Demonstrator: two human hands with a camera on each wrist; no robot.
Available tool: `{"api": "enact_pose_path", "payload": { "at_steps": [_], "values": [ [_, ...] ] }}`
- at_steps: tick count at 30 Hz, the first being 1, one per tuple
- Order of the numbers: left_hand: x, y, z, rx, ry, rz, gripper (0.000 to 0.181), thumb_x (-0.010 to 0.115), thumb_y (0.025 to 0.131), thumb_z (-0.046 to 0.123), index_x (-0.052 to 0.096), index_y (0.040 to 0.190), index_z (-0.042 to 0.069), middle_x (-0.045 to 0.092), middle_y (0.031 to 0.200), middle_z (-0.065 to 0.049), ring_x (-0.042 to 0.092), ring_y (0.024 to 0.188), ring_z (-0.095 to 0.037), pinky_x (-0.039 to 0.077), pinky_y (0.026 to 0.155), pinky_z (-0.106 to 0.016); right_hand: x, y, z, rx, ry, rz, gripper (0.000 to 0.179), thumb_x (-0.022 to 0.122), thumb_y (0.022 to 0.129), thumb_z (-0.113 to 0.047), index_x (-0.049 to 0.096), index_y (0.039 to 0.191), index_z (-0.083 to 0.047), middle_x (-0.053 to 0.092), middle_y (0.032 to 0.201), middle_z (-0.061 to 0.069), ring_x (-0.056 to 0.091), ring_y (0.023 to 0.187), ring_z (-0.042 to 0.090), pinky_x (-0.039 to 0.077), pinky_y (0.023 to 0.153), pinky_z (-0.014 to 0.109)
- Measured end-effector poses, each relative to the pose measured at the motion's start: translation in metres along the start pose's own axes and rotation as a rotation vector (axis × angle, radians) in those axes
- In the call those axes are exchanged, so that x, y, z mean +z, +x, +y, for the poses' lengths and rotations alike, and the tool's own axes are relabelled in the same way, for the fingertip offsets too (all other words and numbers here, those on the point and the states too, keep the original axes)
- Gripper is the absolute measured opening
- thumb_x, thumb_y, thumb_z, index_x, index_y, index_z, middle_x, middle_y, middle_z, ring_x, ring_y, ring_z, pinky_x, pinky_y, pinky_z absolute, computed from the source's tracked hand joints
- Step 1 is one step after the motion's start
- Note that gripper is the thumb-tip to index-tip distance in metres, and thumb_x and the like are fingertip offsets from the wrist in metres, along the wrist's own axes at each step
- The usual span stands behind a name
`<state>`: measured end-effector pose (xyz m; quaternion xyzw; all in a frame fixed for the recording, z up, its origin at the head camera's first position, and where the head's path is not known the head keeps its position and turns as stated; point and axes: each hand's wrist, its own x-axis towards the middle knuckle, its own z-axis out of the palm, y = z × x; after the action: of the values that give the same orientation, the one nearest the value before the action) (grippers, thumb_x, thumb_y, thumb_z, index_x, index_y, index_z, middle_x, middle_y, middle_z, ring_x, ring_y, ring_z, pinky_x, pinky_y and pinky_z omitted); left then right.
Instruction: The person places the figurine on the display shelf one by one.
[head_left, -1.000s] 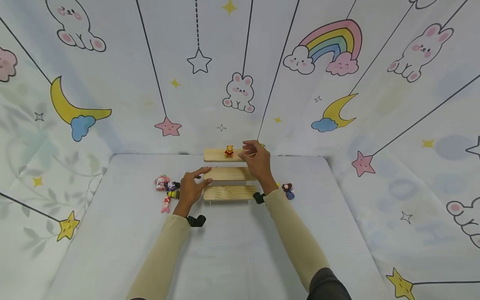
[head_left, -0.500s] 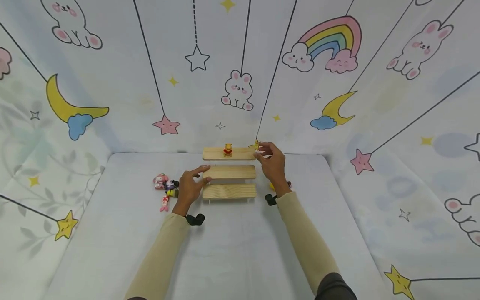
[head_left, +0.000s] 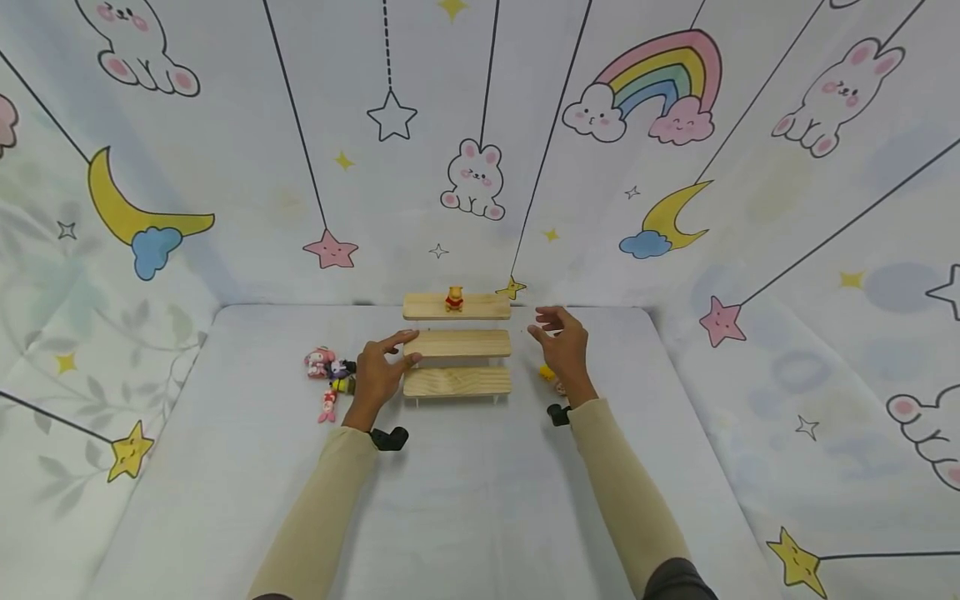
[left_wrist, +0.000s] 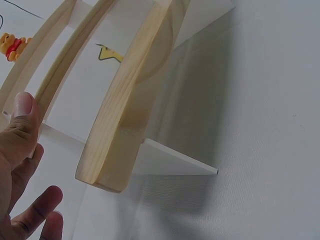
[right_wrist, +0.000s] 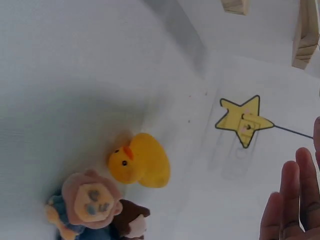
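A three-tier display shelf with pale wooden boards (head_left: 457,382) and white side supports (left_wrist: 167,157) stands at the far middle of the table. My left hand (head_left: 377,372) pinches the left end of the middle board (head_left: 463,342), thumb (left_wrist: 22,112) against its edge. On the top board (head_left: 487,308) a bear figurine (head_left: 453,300) in a red top stands upright. My right hand (head_left: 564,346) is to the right of the shelf, apart from it, with loosely bent fingers holding nothing. Near it lie a yellow rubber duck (right_wrist: 142,162) and a doll-like figurine (right_wrist: 92,202), partly hidden by the hand in the head view.
Several small figurines lie left of my left hand, among them a pink one (head_left: 319,362) and a red and pink one (head_left: 327,406). Behind the white table (head_left: 465,500) hangs a printed backdrop (head_left: 405,192) with stars, moons and rabbits.
My right hand has drawn back from the top board, out to the right and slightly toward me. The left hand keeps its grip at the middle board, and the bear figurine stays put.
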<state>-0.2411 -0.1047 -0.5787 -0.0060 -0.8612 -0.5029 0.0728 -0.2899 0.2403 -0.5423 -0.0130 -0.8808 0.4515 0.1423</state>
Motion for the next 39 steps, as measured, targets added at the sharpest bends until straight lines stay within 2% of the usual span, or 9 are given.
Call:
{"api": "enact_pose_path", "payload": {
  "at_steps": [11,18,25,29,32,39],
  "values": [
    [-0.001,0.0,0.003,-0.018,0.007,-0.003,0.046,0.081,0.094,0.03,0.073,0.139,0.032,0.067,0.149,0.001,0.062,0.122,-0.034,0.049,0.102,-0.055,-0.003,-0.02,0.025,0.086,-0.017,-0.059,0.029,0.082,0.096,-0.019,0.075,0.124,-0.014,0.076,0.124,0.007,0.066,0.113,0.03,0.051,0.105,0.055],
    [-0.002,0.0,0.003,-0.018,0.001,0.001,0.046,0.082,0.093,0.031,0.073,0.138,0.033,0.067,0.148,0.001,0.061,0.122,-0.034,0.048,0.102,-0.056,-0.006,-0.029,0.042,0.118,-0.06,-0.069,0.027,0.081,0.097,-0.016,0.076,0.123,-0.011,0.075,0.123,0.009,0.064,0.116,0.03,0.052,0.103,0.05],
    [-0.002,0.0,0.003,-0.003,-0.006,0.001,0.045,0.082,0.093,0.031,0.074,0.136,0.031,0.068,0.147,0.0,0.063,0.12,-0.034,0.049,0.101,-0.055,-0.012,-0.038,0.051,0.183,-0.085,-0.079,0.027,0.08,0.096,-0.009,0.076,0.122,-0.005,0.076,0.121,0.013,0.067,0.119,0.033,0.053,0.107,0.05],
    [-0.002,0.0,0.003,-0.011,-0.003,-0.002,0.045,0.082,0.093,0.031,0.074,0.137,0.031,0.069,0.147,0.0,0.062,0.121,-0.034,0.049,0.101,-0.055,-0.013,-0.04,0.056,0.181,-0.118,-0.056,0.023,0.079,0.095,-0.004,0.078,0.118,-0.004,0.077,0.114,0.014,0.067,0.108,0.033,0.054,0.099,0.048],
    [-0.002,0.0,0.004,-0.014,-0.002,-0.002,0.045,0.082,0.093,0.03,0.074,0.137,0.031,0.068,0.147,0.0,0.062,0.122,-0.035,0.049,0.102,-0.056,-0.012,-0.041,0.058,0.164,-0.151,-0.033,0.02,0.079,0.094,-0.003,0.08,0.114,-0.004,0.078,0.108,0.015,0.063,0.1,0.032,0.051,0.091,0.045],
    [-0.002,-0.002,0.005,-0.016,0.002,0.0,0.044,0.082,0.093,0.031,0.074,0.137,0.031,0.068,0.148,0.0,0.062,0.122,-0.035,0.049,0.102,-0.057,-0.005,-0.038,0.058,0.14,-0.22,0.0,0.016,0.082,0.093,-0.006,0.082,0.109,-0.01,0.08,0.107,0.011,0.063,0.102,0.032,0.051,0.091,0.045]
  ]
}}
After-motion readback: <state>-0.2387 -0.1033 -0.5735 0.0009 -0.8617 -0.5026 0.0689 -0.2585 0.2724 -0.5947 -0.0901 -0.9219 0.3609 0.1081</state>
